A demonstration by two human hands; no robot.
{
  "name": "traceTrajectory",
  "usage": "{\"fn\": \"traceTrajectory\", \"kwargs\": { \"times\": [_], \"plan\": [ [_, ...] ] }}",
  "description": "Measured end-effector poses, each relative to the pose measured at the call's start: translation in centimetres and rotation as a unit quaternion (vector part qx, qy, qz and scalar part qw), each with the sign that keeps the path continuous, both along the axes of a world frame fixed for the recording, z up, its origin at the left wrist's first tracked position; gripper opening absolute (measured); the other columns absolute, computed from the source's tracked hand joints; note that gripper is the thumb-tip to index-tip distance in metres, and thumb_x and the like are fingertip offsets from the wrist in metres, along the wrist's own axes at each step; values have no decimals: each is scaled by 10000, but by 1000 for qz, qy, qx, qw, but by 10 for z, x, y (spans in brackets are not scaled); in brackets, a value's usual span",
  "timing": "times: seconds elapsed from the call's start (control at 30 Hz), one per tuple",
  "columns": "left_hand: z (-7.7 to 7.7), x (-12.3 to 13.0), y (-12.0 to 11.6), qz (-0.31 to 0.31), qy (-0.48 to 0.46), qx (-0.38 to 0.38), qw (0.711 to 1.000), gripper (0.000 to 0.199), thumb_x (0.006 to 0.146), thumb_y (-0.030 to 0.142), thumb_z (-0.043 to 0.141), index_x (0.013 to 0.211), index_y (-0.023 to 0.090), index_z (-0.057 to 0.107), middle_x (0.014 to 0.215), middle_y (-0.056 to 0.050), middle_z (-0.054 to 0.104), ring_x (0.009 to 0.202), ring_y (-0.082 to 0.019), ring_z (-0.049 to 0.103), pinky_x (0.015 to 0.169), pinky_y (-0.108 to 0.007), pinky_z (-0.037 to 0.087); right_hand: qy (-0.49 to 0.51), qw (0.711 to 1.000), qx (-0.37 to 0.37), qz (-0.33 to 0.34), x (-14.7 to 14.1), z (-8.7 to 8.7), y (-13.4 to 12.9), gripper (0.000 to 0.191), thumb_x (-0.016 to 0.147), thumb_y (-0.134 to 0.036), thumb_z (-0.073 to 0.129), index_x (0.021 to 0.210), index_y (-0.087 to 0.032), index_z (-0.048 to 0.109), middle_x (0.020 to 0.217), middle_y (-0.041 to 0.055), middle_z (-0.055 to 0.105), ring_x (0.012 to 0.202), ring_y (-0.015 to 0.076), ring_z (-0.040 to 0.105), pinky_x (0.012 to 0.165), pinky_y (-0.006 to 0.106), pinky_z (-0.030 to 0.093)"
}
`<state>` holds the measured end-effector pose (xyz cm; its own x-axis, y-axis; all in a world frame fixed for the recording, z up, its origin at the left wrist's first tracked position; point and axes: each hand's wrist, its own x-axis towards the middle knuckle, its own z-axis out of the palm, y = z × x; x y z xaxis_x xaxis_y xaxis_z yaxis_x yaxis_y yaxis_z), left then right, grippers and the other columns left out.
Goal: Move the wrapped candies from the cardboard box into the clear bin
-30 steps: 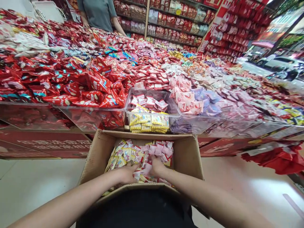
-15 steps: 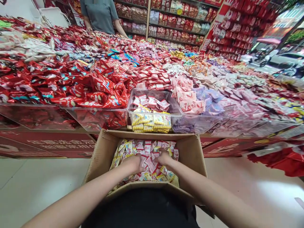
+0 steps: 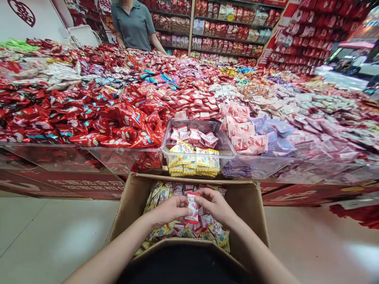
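Note:
Between my two hands, above the open cardboard box (image 3: 242, 205), is a pink-and-white candy packet (image 3: 192, 208) with red ends. My left hand (image 3: 173, 209) pinches its left side, while my right hand (image 3: 211, 201) grips its upper right edge. Below them the box holds many loose candy packets (image 3: 219, 232), yellow ones and pink ones mixed. Just beyond the box stands a clear plastic bin (image 3: 226, 150), with yellow packets (image 3: 185, 157) stacked in front and red-and-white packets (image 3: 194, 135) behind.
Red snack packs (image 3: 124, 118) heap up in the bins to the left; pink packs (image 3: 247, 136) and purple packs (image 3: 275, 134) lie to the right. Across the display stands a person (image 3: 133, 25) in a grey shirt. Stocked shelves (image 3: 227, 33) line the back.
Both hands have risen from the packets in the box and come together, now holding up one pink-and-white candy packet. The camera view has shifted slightly, so the scene sits lower and further right.

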<state>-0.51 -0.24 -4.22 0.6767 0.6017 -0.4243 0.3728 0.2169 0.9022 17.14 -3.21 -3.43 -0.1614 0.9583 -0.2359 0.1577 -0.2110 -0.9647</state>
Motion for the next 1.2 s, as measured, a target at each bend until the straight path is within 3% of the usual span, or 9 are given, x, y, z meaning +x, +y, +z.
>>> {"fn": "traceTrajectory", "kwargs": {
  "times": [0.17,0.27,0.43,0.53,0.63,0.77,0.93,1.03,1.2],
  "plan": [
    [7,3,-3,-1,-139,-116,983,295,633,277,656,864,134,542,752,-3,582,668,-118,534,656,-260,441,25,998,-5,-59,-3,5,1,276,685,-428,570,684,-154,535,527,-21,506,441,94,451,426,218,386],
    [14,2,-3,14,-147,-117,982,262,649,290,646,840,132,562,715,1,581,635,-119,525,629,-255,431,-25,998,37,-50,-2,21,-4,244,710,-402,554,658,-165,532,553,-9,534,485,106,482,455,217,398],
    [17,0,-3,2,-112,-61,992,303,649,271,640,914,154,549,681,23,564,625,-111,517,586,-215,392,-171,959,224,-27,9,90,-4,106,755,-280,538,765,-194,599,686,20,612,607,132,549,556,228,432],
    [13,1,-4,32,-105,-40,993,299,681,245,597,955,149,527,690,25,549,611,-94,502,596,-211,381,-194,920,325,-102,16,133,18,118,756,-258,545,849,-198,586,721,19,617,610,128,562,554,230,438],
    [8,1,-5,62,-91,-32,993,281,674,244,587,931,145,532,670,34,529,597,-90,483,599,-214,375,-271,880,376,-100,12,156,54,110,744,-257,555,802,-175,600,668,10,608,576,118,547,535,226,415],
    [3,-2,-6,65,-72,-16,995,266,666,246,569,914,152,537,649,40,516,586,-97,474,584,-217,375,-342,868,360,14,-5,158,90,97,738,-229,538,728,-170,614,622,-6,609,563,110,536,534,215,392],
    [-2,-5,-9,37,-14,46,998,294,669,248,536,946,150,550,689,16,547,614,-115,494,589,-220,391,-332,898,259,126,-21,152,107,128,743,-182,499,685,-153,609,600,-4,606,551,103,536,518,203,387],
    [-3,-4,-10,24,11,64,998,299,672,243,512,951,144,557,694,6,563,611,-123,506,584,-222,397,-323,902,213,190,-25,146,114,131,729,-159,497,654,-150,604,556,-17,581,510,92,515,489,193,376],
    [-2,-6,-12,13,31,97,995,281,667,228,504,934,172,571,726,2,590,656,-143,531,611,-230,401,-340,895,182,222,-30,137,128,106,688,-141,529,724,-153,628,598,-10,603,523,89,526,489,184,385]
  ]
}}
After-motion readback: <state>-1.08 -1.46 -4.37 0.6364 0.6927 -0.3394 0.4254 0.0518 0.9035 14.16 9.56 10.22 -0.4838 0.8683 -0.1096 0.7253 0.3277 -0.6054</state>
